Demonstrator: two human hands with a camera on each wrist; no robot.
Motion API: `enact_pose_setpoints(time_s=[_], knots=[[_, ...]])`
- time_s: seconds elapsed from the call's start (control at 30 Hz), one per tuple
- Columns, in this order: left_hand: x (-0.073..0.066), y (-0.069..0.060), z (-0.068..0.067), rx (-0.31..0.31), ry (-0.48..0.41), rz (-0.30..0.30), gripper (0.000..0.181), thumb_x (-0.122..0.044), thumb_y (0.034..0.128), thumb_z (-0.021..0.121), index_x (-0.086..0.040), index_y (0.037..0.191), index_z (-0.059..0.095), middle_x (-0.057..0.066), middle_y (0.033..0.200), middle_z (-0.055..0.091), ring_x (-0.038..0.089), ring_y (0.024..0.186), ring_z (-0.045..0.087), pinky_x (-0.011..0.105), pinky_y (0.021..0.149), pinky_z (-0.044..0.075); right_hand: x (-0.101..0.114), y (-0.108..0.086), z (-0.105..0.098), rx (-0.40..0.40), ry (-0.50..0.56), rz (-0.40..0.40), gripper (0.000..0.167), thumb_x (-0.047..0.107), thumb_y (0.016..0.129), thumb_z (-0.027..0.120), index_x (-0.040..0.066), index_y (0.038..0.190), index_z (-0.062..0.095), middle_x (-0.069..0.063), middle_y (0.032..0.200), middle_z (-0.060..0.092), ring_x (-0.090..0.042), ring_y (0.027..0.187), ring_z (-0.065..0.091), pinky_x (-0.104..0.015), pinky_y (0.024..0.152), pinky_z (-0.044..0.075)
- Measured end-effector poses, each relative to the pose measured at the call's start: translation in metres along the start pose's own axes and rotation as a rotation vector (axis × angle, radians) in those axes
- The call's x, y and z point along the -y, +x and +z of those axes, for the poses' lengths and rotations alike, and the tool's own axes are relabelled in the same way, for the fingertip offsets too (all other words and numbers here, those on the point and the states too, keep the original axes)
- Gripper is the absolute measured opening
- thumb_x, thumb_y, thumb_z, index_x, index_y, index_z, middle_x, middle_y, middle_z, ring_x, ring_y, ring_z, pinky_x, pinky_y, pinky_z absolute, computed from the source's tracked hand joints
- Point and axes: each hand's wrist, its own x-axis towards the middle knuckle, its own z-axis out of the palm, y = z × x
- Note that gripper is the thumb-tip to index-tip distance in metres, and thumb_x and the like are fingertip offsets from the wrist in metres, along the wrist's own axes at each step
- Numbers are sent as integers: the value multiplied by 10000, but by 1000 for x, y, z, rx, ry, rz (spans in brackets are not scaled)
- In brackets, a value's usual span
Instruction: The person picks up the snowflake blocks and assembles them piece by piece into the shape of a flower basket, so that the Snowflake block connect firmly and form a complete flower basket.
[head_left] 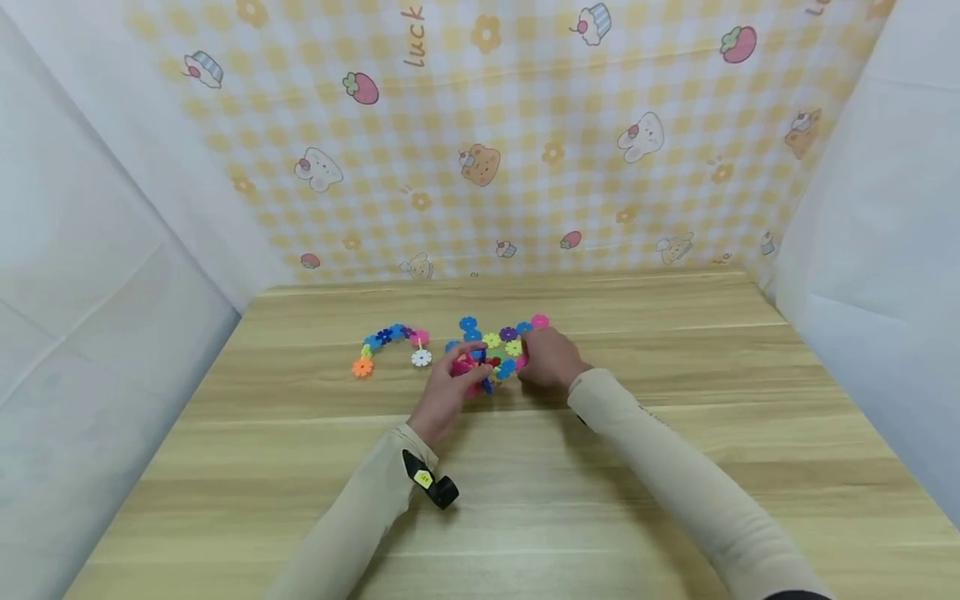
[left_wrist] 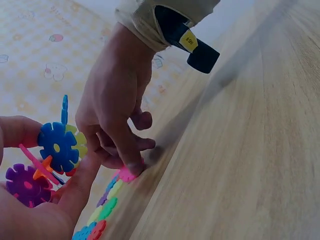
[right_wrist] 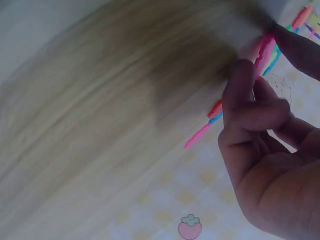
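My left hand (head_left: 442, 393) holds a cluster of joined plastic snowflake discs between thumb and fingers. In the left wrist view a blue disc (left_wrist: 58, 147) and a purple disc (left_wrist: 28, 185) stand out in this cluster, with pink and orange pieces among them. To the right, my right hand (head_left: 551, 358) pinches a pink disc (right_wrist: 265, 50) between thumb and index finger, low over the table. That pink disc is at the end of a flat row of linked discs, with a green disc (left_wrist: 108, 208) and a red disc (left_wrist: 97, 230) farther along.
A curved chain of linked discs (head_left: 385, 336) lies on the wooden table (head_left: 562, 500), left of the hands, with an orange disc (head_left: 362, 367) and a white disc (head_left: 422, 357) at its ends. Behind the table hangs a yellow checked cloth (head_left: 420, 167).
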Motion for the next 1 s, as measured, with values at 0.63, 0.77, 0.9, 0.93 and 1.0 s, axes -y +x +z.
enact_pose_setpoints(time_s=[0.63,0.77,0.9,0.93,1.0], knots=[[-2,-2,-2,78,-9,-12,464,-151,975,647,-101,1419,521,109,1373,503,128,972,611,229,825,526,-10,-29,-24,8,603,-154,151,35,961,635,-13,1104,631,-139,875,701,-219,656,712,-374,667,625],[-2,-2,-1,100,-2,-12,464,-158,978,640,-97,1422,517,114,1440,452,152,1016,605,238,857,533,-9,-31,-25,33,646,-196,167,44,963,639,-15,1119,640,-157,867,722,-346,700,727,-440,690,626],[-1,-3,0,105,20,-15,454,-145,974,646,-110,1413,535,96,1481,414,185,1077,595,256,890,535,-7,-33,-25,40,641,-226,161,61,963,644,-1,1109,672,-217,854,716,-429,700,701,-471,655,614],[-1,-3,0,105,22,-13,452,-138,973,648,-111,1410,538,99,1483,417,195,1097,594,260,900,537,-6,-34,-25,36,633,-230,157,60,963,643,4,1105,681,-232,858,711,-432,689,693,-469,642,611],[-1,-3,0,105,28,-12,444,-133,971,649,-119,1403,547,102,1484,421,219,1140,585,276,920,536,-4,-35,-26,26,616,-237,155,57,961,640,9,1098,695,-242,856,706,-411,658,679,-427,610,604]])
